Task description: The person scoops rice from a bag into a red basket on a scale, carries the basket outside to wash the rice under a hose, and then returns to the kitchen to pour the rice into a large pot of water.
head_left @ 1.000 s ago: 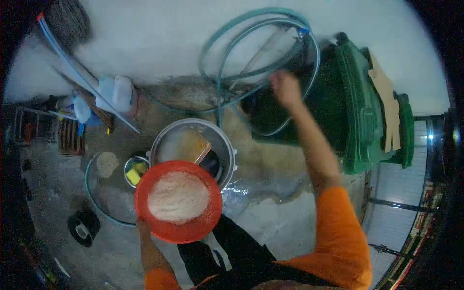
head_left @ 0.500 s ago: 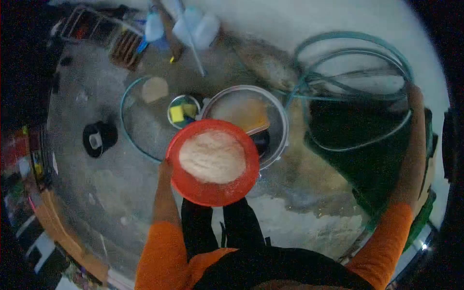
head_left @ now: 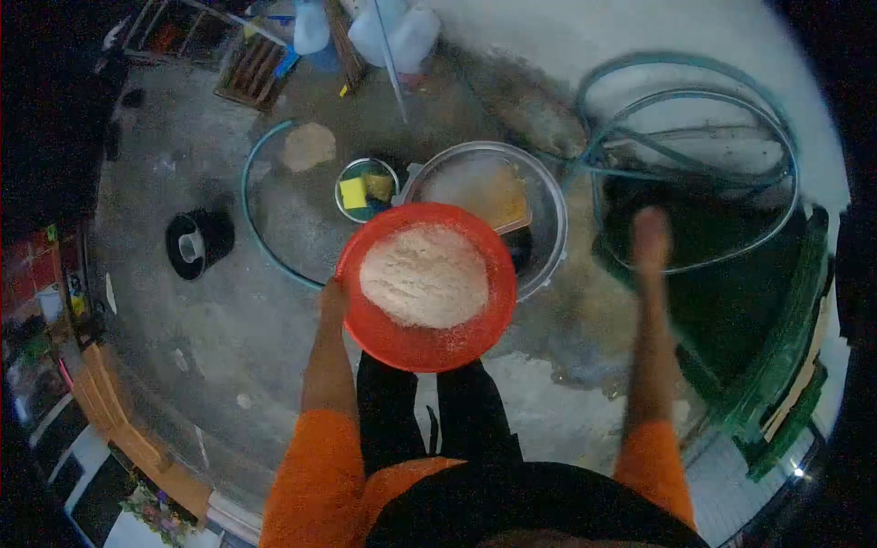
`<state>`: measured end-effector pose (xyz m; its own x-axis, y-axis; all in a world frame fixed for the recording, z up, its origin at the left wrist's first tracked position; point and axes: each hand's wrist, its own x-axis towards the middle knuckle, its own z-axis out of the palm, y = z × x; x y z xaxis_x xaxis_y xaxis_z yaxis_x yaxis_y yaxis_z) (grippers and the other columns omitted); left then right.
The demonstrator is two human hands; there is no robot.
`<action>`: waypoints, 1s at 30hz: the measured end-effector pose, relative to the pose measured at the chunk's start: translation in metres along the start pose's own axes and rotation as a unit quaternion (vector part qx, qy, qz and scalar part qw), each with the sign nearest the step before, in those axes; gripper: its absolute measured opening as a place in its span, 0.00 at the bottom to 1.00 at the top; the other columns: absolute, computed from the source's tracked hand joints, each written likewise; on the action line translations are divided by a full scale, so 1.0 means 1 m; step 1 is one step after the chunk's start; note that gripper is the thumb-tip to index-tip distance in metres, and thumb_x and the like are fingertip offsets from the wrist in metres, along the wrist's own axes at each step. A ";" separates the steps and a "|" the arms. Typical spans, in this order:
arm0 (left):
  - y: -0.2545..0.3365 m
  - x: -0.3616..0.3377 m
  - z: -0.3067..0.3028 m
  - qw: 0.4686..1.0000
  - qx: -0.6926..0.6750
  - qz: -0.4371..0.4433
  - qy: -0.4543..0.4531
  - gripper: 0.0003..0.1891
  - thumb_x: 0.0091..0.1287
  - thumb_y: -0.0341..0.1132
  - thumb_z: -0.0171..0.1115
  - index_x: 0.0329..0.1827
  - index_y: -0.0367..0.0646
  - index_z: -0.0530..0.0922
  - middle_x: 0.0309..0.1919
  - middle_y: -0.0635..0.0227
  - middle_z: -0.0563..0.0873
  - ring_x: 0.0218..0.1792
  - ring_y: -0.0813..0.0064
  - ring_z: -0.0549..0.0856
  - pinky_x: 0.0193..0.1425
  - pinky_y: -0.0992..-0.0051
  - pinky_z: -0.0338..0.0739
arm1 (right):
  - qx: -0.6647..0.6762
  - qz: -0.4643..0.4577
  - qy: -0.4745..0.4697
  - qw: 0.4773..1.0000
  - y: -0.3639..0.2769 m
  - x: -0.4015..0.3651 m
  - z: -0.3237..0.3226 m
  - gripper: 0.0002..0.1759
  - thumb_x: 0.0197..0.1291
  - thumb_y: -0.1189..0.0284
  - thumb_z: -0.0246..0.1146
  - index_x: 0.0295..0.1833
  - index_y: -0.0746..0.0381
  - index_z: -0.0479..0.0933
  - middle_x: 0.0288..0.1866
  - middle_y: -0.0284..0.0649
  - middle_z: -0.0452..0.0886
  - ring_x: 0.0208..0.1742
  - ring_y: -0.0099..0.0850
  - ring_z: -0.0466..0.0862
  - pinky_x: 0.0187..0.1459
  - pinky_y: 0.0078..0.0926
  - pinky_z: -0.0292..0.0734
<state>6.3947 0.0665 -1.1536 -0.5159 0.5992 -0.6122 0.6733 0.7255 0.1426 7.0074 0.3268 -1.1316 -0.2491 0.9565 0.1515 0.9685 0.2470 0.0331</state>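
Observation:
My left hand is closed on the left rim of a red basin, holding it up in front of my legs. A pale, powdery or grainy heap fills the middle of the basin. My right hand is in the air to the right, above the dark green floor patch; motion blur hides how its fingers are set. Partly behind the basin stands a large round metal pot with an orange-yellow container in it. Beside it is a small round bowl with a yellow sponge.
A green hose hangs in loops by the wall at the right, and a stretch of hose curves over the floor. A black bucket stands left. Whitish jugs, a broom and a wooden crate are at the back.
My right hand has swung left from the hose loops at the far right. The basin stays in my left hand, while the whole view has shifted slightly.

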 end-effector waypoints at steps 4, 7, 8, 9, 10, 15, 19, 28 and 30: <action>-0.019 0.015 0.012 0.997 0.045 0.059 -0.009 0.20 0.62 0.47 0.48 0.42 0.38 0.75 0.39 0.44 0.80 0.42 0.44 0.79 0.45 0.54 0.74 | 0.116 -0.073 -0.200 0.970 -0.198 -0.194 0.142 0.23 0.63 0.59 0.45 0.56 0.64 0.63 0.51 0.59 0.70 0.49 0.58 0.72 0.47 0.50 0.67; -0.015 0.009 0.005 0.987 0.120 0.087 -0.063 0.22 0.60 0.49 0.50 0.47 0.39 0.74 0.40 0.46 0.80 0.44 0.45 0.78 0.45 0.54 0.72 | 0.335 0.210 -0.286 0.873 -0.258 -0.167 0.042 0.23 0.62 0.56 0.47 0.52 0.64 0.66 0.46 0.60 0.73 0.46 0.58 0.74 0.44 0.50 0.68; -0.029 0.018 0.024 0.995 0.050 0.078 -0.040 0.22 0.60 0.50 0.50 0.45 0.38 0.75 0.39 0.46 0.80 0.43 0.46 0.78 0.44 0.55 0.72 | 0.344 0.223 -0.295 0.863 -0.264 -0.158 0.028 0.23 0.62 0.56 0.48 0.51 0.65 0.67 0.44 0.61 0.74 0.45 0.58 0.75 0.43 0.51 0.68; -0.033 0.022 0.027 0.997 -0.023 0.072 -0.016 0.22 0.61 0.50 0.50 0.42 0.38 0.76 0.38 0.47 0.80 0.42 0.47 0.79 0.43 0.55 0.72 | 0.332 0.189 -0.292 0.877 -0.261 -0.154 0.025 0.24 0.61 0.54 0.48 0.49 0.65 0.68 0.41 0.61 0.74 0.44 0.57 0.75 0.42 0.50 0.69; -0.037 0.023 0.024 0.996 -0.028 0.080 -0.013 0.22 0.61 0.50 0.50 0.42 0.38 0.76 0.38 0.47 0.80 0.42 0.47 0.79 0.43 0.55 0.72 | 0.327 0.190 -0.284 0.881 -0.259 -0.147 0.014 0.24 0.61 0.54 0.48 0.49 0.65 0.68 0.41 0.61 0.74 0.44 0.57 0.75 0.42 0.50 0.69; 0.005 -0.042 -0.068 0.987 -0.096 0.126 0.025 0.26 0.65 0.53 0.46 0.36 0.34 0.77 0.31 0.43 0.80 0.37 0.46 0.79 0.39 0.56 0.72 | 0.394 0.254 -0.226 0.854 -0.259 -0.110 -0.093 0.28 0.63 0.51 0.44 0.53 0.64 0.70 0.45 0.54 0.77 0.46 0.49 0.77 0.47 0.41 0.70; 0.016 -0.093 -0.148 0.962 -0.212 0.167 0.034 0.26 0.66 0.52 0.46 0.38 0.33 0.77 0.29 0.42 0.79 0.34 0.47 0.79 0.36 0.61 0.72 | 0.343 0.278 -0.133 0.887 -0.276 -0.084 -0.235 0.26 0.64 0.54 0.44 0.50 0.66 0.72 0.44 0.51 0.78 0.43 0.44 0.79 0.46 0.36 0.71; 0.046 -0.168 -0.207 0.929 -0.292 0.207 0.098 0.25 0.66 0.47 0.49 0.35 0.26 0.76 0.27 0.54 0.81 0.30 0.71 0.78 0.33 0.66 0.70 | 0.390 0.336 -0.071 0.854 -0.255 -0.114 -0.310 0.24 0.64 0.56 0.46 0.46 0.67 0.74 0.41 0.53 0.79 0.42 0.43 0.79 0.45 0.36 0.71; 0.044 -0.150 -0.206 0.891 -0.421 0.172 0.007 0.26 0.66 0.49 0.49 0.35 0.26 0.77 0.28 0.52 0.82 0.31 0.71 0.77 0.34 0.68 0.70 | 0.387 0.329 -0.038 0.860 -0.255 -0.125 -0.285 0.24 0.64 0.56 0.46 0.46 0.67 0.74 0.40 0.54 0.79 0.42 0.45 0.79 0.44 0.37 0.71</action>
<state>6.3924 0.0781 -0.8949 -0.3664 0.8354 -0.4097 0.1610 0.4906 0.8564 6.7932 0.1005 -0.8770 0.3240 0.9286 -0.1811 0.6132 -0.3519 -0.7072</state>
